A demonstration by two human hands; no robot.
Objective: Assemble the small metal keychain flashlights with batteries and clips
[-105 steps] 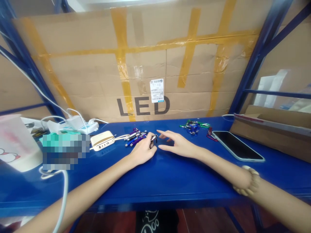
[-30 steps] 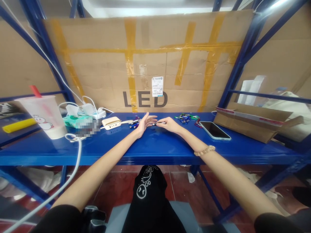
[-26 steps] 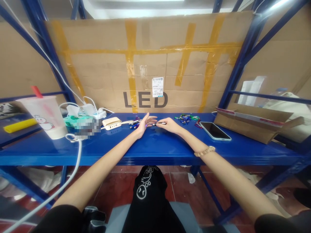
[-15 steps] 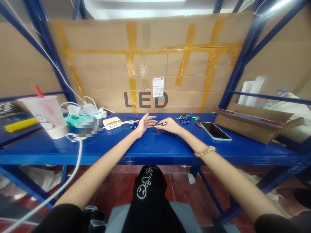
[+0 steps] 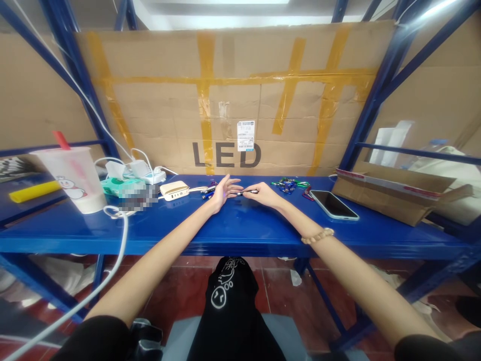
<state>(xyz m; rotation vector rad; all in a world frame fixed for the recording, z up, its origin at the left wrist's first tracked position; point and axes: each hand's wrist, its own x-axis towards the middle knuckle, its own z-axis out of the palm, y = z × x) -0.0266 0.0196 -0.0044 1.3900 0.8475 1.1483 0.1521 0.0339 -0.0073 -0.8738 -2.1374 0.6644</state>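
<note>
The right hand (image 5: 265, 194) pinches a slim pen (image 5: 248, 192) between its fingertips, just beside the left hand (image 5: 224, 191), which lies open and empty on the blue steel shelf (image 5: 240, 225). At far left stands a plastic cup (image 5: 69, 178) with a red straw (image 5: 61, 140); at far right, an open cardboard box (image 5: 391, 195), its contents hidden.

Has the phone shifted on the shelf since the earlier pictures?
No. The phone keeps its place just right of the carabiners; only the head camera's view has changed.
</note>
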